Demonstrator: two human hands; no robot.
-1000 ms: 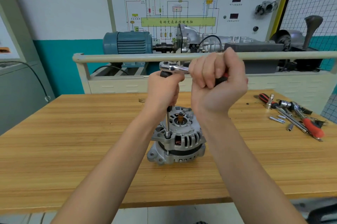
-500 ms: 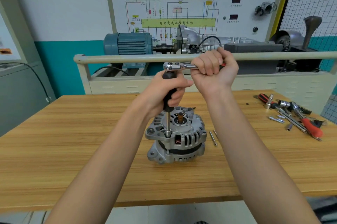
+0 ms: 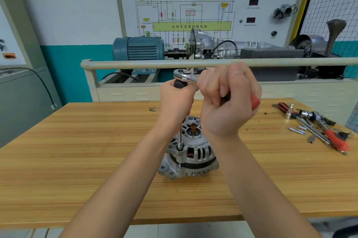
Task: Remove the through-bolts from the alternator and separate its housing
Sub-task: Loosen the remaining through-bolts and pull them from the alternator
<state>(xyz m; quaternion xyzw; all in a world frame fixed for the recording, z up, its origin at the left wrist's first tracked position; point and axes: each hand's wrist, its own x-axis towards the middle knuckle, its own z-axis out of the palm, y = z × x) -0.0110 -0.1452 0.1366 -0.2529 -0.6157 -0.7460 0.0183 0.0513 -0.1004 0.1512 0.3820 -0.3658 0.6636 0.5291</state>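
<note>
— On the wooden surface [image 3: 77, 160], near its middle, what stands there?

— An alternator [image 3: 190, 157], silver, upright, with its shaft end facing up. A thin metal extension bar [image 3: 180, 138] rises straight from a bolt spot on its near-left edge.

— And who holds the bar?

— The left hand [image 3: 177, 102] is wrapped around the black grip at the top of the bar, fingers curled tight on it. Just above that fist sits the shiny head of a ratchet [image 3: 184, 75].

— What about the other one?

— The right hand [image 3: 226, 100] is closed around the ratchet's handle; a bit of red grip pokes out past the fist on the right. The two hands sit side by side above the alternator, almost touching.

— Anything else lying about?

— Far to the right on the surface there is a pile of loose tools [image 3: 317, 127]: a second ratchet with a red handle, a red and black screwdriver, a few sockets and small silver bits. Behind the surface runs a pale rail [image 3: 135, 64], then a blue motor [image 3: 139, 48] coupled to a gearbox, under a wall board with a wiring diagram [image 3: 186, 18].
</note>
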